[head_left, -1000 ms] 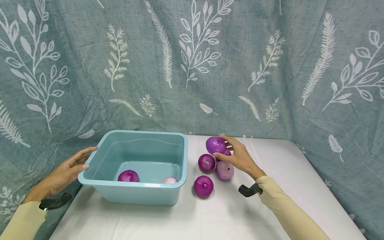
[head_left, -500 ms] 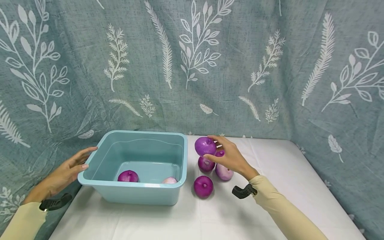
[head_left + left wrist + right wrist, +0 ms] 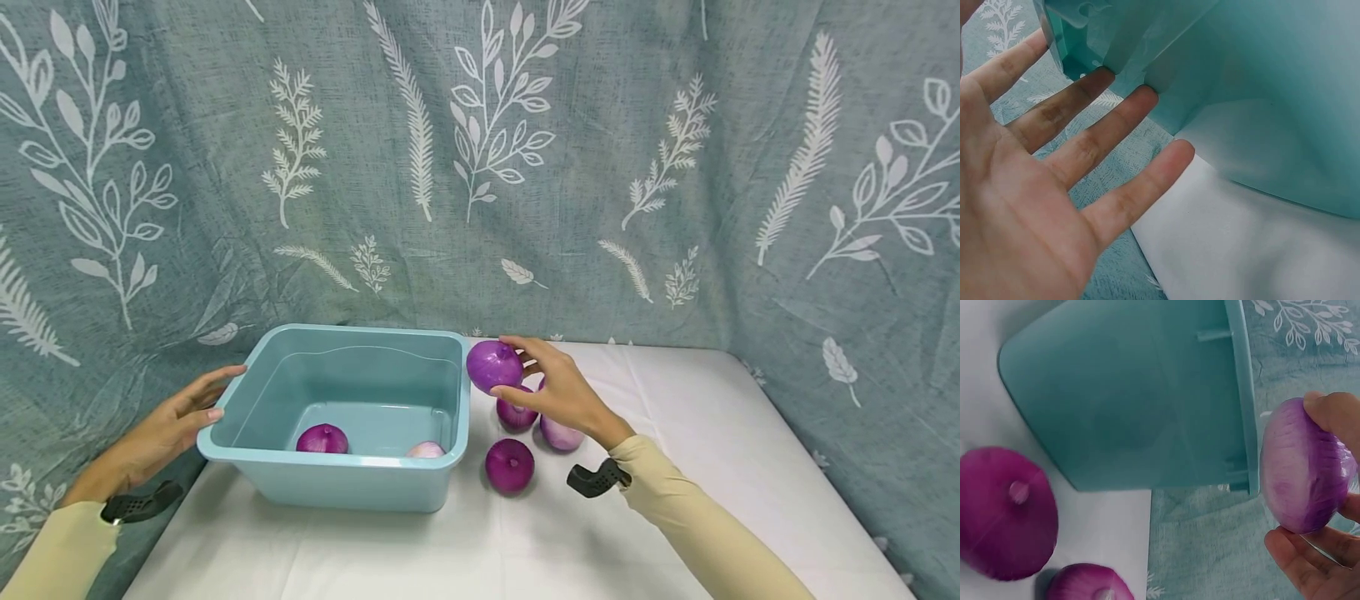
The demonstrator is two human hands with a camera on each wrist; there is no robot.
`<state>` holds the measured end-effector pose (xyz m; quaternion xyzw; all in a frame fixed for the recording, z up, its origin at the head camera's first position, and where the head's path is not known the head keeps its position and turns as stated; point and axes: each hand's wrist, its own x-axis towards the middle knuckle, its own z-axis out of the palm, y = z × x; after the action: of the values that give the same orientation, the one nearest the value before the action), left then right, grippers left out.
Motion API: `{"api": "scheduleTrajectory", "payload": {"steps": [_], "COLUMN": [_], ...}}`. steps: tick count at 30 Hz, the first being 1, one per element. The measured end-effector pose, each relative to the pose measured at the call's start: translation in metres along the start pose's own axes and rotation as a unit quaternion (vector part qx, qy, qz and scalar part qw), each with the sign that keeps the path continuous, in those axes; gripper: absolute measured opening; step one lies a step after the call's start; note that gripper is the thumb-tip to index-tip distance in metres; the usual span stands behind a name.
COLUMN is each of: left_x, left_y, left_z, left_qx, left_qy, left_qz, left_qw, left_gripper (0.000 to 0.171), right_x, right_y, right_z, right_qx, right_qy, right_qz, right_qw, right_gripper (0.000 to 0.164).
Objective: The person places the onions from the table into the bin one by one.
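My right hand [image 3: 558, 392] holds a purple onion [image 3: 493, 367] between thumb and fingers, raised above the table beside the right rim of a light-blue plastic basin [image 3: 337, 483]. In the right wrist view, the held onion [image 3: 1304, 465] is close to the basin's rim [image 3: 1244, 394]. Inside the basin lie a purple onion [image 3: 322, 439] and a paler onion [image 3: 426, 450], partly hidden by the front wall. My left hand [image 3: 176, 425] rests at the basin's left rim; the left wrist view has its fingers [image 3: 1129, 106] nearly straight against the outer wall.
Right of the basin, a purple onion [image 3: 510, 467] sits on the white-covered table [image 3: 600, 550]. Behind it are another purple onion [image 3: 516, 412] and a pale one [image 3: 560, 433], partly covered by my right hand. A leaf-patterned cloth [image 3: 480, 275] hangs at the back.
My right hand has carried the held onion leftward, from above the other onions to the basin's right rim. The left hand and basin stay in place.
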<state>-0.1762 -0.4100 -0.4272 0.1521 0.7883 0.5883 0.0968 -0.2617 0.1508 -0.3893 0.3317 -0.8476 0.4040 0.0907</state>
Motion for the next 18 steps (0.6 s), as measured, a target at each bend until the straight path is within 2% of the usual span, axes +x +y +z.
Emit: {"api": "scheduleTrajectory", "payload": {"steps": [18], "left_x": [-0.001], "left_y": [-0.002], "left_z": [0.001], "left_qx": [0.002], "left_qy": [0.002], "left_qz": [0.004], "left_qw": [1.0000], "left_gripper": [0.064], "right_x": [0.010], "right_y": [-0.025], "right_z": [0.017], "right_qx": [0.031], "right_qy": [-0.027], "right_qz": [-0.032], "right_qw": [0.999], "right_gripper": [0.078]}}
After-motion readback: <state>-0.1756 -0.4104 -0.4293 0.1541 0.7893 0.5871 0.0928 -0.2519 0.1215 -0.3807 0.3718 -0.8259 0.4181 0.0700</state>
